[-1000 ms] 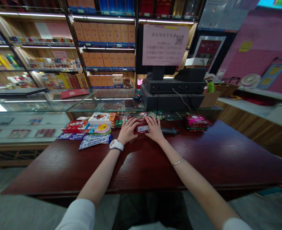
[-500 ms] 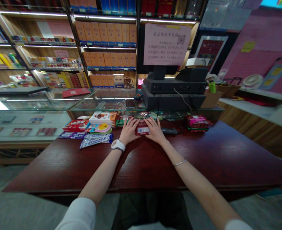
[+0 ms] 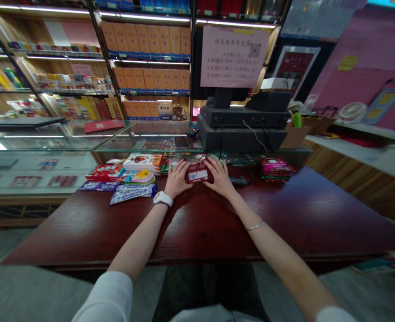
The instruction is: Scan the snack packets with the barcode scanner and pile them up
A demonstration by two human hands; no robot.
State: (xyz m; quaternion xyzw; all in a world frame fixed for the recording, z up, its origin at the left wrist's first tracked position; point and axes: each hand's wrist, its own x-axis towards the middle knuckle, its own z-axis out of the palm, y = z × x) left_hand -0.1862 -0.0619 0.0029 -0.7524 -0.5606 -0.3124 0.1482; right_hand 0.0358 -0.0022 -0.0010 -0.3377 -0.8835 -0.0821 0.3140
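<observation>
A small dark red snack packet with a white barcode label lies on the brown table, between my two hands. My left hand is at its left edge, fingers spread and thumb near its lower corner. On the other side, my right hand has its fingers apart, the thumb by the packet's right corner. Whether the fingertips touch the packet I cannot tell. Behind my right hand a dark handheld scanner is partly hidden. Left of my left hand are blue-and-white wrapped bars and a green packet, partly covered.
A white-and-orange box, red packets and purple packets lie at the left. A stack of red and pink packets sits at the right. Behind stand a glass counter, a phone and a cash register.
My hands have moved slightly apart, showing more of the red packet between them. The view has tilted a little downward.
</observation>
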